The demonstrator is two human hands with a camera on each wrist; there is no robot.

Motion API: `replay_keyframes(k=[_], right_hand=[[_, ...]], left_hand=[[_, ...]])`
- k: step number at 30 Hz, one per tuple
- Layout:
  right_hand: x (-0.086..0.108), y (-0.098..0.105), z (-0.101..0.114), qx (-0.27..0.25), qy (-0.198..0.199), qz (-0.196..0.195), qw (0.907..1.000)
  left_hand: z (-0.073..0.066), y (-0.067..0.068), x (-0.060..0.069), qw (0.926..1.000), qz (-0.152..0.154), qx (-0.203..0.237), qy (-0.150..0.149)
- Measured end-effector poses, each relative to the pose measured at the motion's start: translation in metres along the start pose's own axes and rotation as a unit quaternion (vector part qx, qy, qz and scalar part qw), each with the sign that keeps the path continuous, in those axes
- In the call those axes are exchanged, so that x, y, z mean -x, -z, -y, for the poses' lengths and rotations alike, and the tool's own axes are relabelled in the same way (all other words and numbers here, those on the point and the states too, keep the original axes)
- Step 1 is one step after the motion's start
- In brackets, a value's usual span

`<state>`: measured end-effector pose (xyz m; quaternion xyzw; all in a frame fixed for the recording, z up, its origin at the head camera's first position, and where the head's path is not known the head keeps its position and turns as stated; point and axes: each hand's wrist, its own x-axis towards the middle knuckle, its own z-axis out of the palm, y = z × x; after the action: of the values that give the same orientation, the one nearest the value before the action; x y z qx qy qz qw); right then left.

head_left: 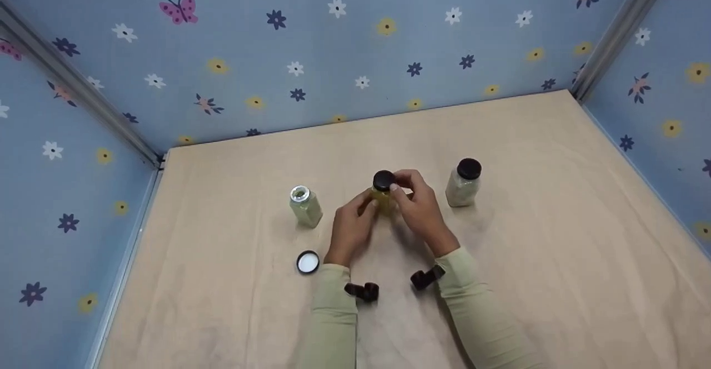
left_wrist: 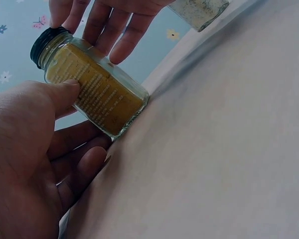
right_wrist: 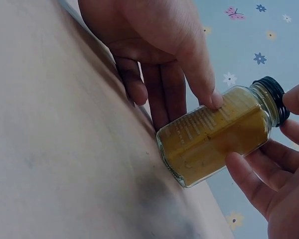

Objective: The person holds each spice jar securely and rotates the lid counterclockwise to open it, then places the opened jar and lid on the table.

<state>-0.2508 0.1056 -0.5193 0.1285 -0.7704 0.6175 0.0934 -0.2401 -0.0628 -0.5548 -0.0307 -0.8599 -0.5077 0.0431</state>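
Note:
A glass jar of yellow powder (left_wrist: 102, 92) with printed text on its side stands on the table between both hands. My left hand (head_left: 351, 222) holds the jar's body between thumb and fingers. On its black lid (head_left: 384, 180), my right hand (head_left: 419, 205) pinches the rim with thumb and forefinger; its other fingers spread beside the glass (right_wrist: 214, 139). The lid sits on the jar's neck. Left of the hands stands an uncapped jar of pale green contents (head_left: 306, 210), its mouth showing a silvery rim. A loose black lid (head_left: 308, 262) with a white inside lies near the left wrist.
To the right stands another jar (head_left: 462, 188) with a black lid on and pale contents. A beige cloth (head_left: 222, 280) covers the table. Blue flowered panels (head_left: 333, 41) enclose the back and both sides.

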Motion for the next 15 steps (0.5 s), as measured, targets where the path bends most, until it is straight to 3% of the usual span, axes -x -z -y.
replay_keyframes(k=[15], right_hand=[[-0.0001,0.0014,-0.0046,0.027,0.018,0.009,0.9995]], left_hand=[[0.0013,-0.0010,0.0002,0.9999,0.009,0.015,0.002]])
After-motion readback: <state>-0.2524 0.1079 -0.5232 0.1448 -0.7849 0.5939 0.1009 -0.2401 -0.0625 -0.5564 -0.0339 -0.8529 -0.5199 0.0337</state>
